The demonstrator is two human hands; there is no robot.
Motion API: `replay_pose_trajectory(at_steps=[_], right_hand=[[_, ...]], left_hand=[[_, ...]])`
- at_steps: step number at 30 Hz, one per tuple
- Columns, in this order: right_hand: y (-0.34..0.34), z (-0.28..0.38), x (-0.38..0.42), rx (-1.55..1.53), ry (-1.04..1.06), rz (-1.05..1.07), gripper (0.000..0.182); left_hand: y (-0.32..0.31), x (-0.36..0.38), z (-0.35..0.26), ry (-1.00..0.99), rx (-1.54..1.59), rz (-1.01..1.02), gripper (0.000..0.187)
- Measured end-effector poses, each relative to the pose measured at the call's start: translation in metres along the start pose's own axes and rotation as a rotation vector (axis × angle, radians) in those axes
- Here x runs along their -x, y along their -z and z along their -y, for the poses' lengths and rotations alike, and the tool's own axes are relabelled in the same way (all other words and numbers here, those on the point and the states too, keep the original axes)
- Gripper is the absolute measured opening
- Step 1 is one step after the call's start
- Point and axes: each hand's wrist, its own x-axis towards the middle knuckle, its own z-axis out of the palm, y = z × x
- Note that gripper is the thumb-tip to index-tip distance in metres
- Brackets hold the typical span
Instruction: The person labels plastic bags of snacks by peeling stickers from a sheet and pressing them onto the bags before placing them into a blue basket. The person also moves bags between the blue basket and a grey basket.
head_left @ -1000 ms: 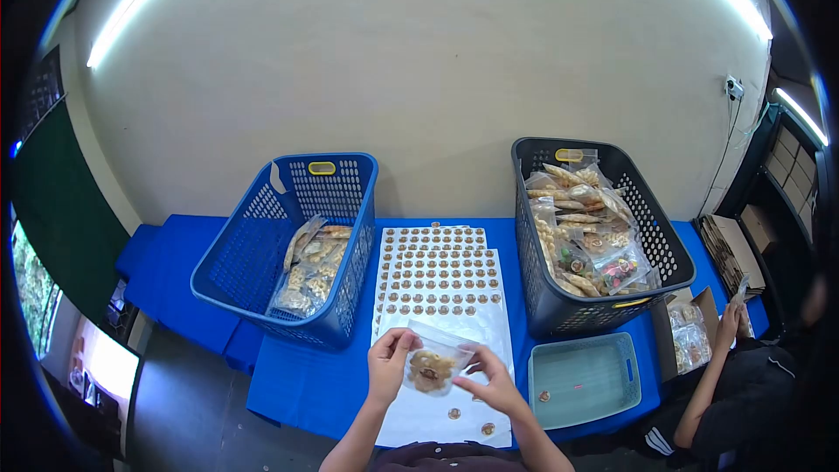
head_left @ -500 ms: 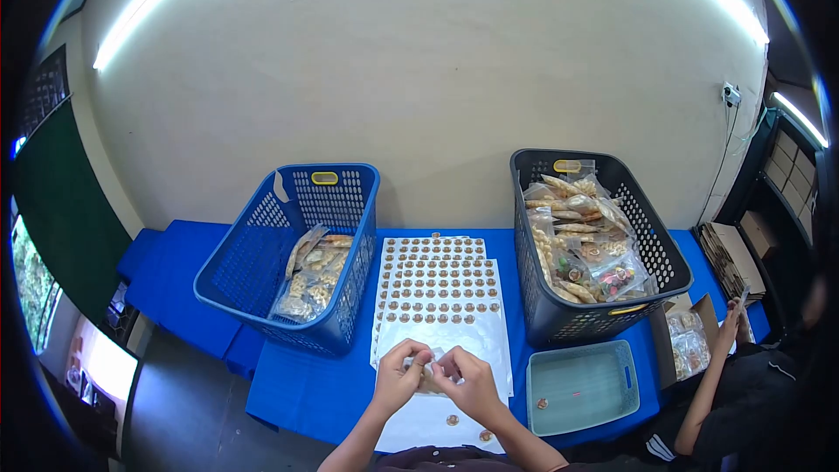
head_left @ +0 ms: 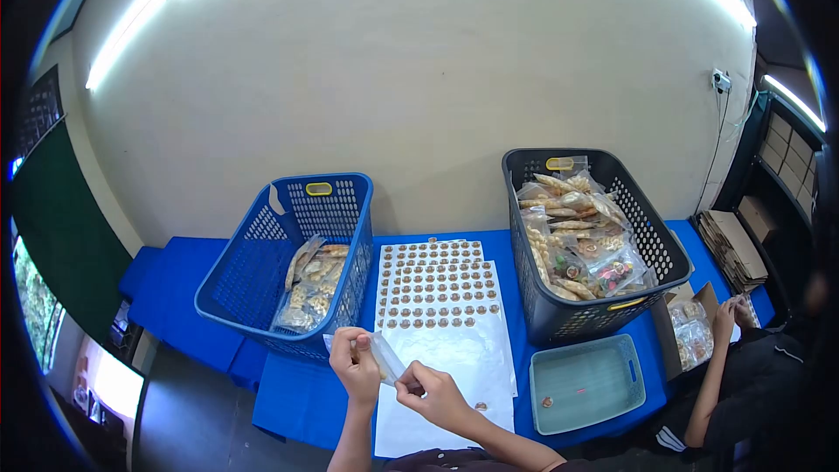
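Note:
A small see-through plastic packet (head_left: 384,356) with pale contents is held up at a tilt over the front left of the white sheets. My left hand (head_left: 357,371) is closed on its upper left part. At its lower right edge, my right hand (head_left: 437,398) pinches the plastic between thumb and fingers. Beneath and behind my hands lie white sticker sheets (head_left: 441,345) with rows of round brown stickers (head_left: 437,284). One loose round sticker (head_left: 481,406) shows just beyond my right hand.
A blue basket (head_left: 218,297) with some snack packets (head_left: 316,284) stands left; a dark grey basket (head_left: 559,325) piled with packets stands right. A pale green tray (head_left: 581,415) holds a round sticker. At far right, a person's arm (head_left: 712,376) is beside a cardboard box (head_left: 669,341).
Both my hands have moved left with the packet, which now shows stretched between them instead of mostly hidden. Two loose stickers were visible near the front; now I see one.

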Motion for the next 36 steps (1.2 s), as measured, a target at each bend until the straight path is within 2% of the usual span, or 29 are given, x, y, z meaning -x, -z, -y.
replay_pose_trajectory(at_steps=[3, 6, 9, 10, 12, 13, 15, 17, 18, 21, 22, 25, 26, 29, 30, 33, 34, 36], right_hand=[[0.004, 0.003, 0.0, -0.013, -0.029, 0.009, 0.013], [0.003, -0.009, 0.013, -0.142, 0.018, 0.274, 0.014], [-0.006, -0.033, 0.032, -0.22, -0.055, 0.245, 0.016], [-0.003, -0.037, 0.032, -0.228, -0.059, 0.179, 0.017], [0.006, -0.042, 0.033, -0.246, -0.071, 0.051, 0.019], [0.013, -0.04, 0.03, -0.235, -0.043, 0.036, 0.021], [0.026, -0.023, 0.025, -0.183, -0.013, 0.008, 0.016], [0.032, -0.021, 0.022, -0.089, 0.061, -0.022, 0.012], [0.035, -0.021, 0.022, -0.039, 0.098, -0.037, 0.011], [0.044, -0.029, 0.018, -0.022, 0.009, -0.218, 0.01], [0.046, -0.031, 0.017, -0.116, -0.049, -0.268, 0.011], [0.045, -0.033, 0.016, -0.124, -0.004, -0.36, 0.011], [0.043, -0.029, 0.015, -0.072, 0.087, -0.364, 0.011], [0.028, -0.032, 0.018, -0.091, 0.08, -0.387, 0.012], [0.027, -0.03, 0.018, -0.07, 0.082, -0.357, 0.016], [0.022, -0.03, 0.021, -0.01, 0.163, -0.323, 0.021], [0.024, -0.029, 0.021, 0.011, 0.172, -0.286, 0.03], [0.024, -0.018, 0.016, 0.145, 0.192, -0.382, 0.034]], left_hand=[[-0.002, -0.001, 0.0, 0.085, 0.055, 0.013, 0.024], [0.002, -0.025, 0.005, 0.328, 0.29, -0.274, 0.026], [0.016, -0.039, 0.004, 0.225, 0.232, -0.157, 0.025], [0.014, -0.035, 0.001, 0.254, 0.29, -0.17, 0.023], [0.009, -0.021, 0.004, 0.269, 0.222, 0.035, 0.022], [0.007, -0.012, 0.007, 0.275, 0.184, 0.14, 0.022], [-0.002, 0.009, 0.023, 0.277, 0.19, 0.395, 0.018], [-0.012, 0.022, 0.026, 0.388, 0.245, 0.526, 0.019], [-0.017, 0.022, 0.025, 0.452, 0.277, 0.518, 0.016], [-0.021, 0.01, 0.005, 0.013, 0.015, 0.363, 0.019], [-0.013, 0.01, 0.002, 0.087, 0.006, 0.497, 0.029], [-0.011, 0.018, 0.001, -0.17, -0.051, 0.667, 0.039], [-0.009, 0.022, -0.006, -0.266, -0.241, 0.663, 0.047], [-0.005, 0.029, -0.008, -0.186, -0.151, 0.754, 0.053], [-0.006, 0.031, -0.012, -0.092, 0.01, 0.796, 0.053], [-0.006, 0.036, -0.004, -0.096, 0.091, 0.826, 0.047], [-0.005, 0.036, -0.003, -0.099, 0.083, 0.765, 0.034], [0.005, 0.036, 0.006, 0.112, 0.11, 0.794, 0.03]])
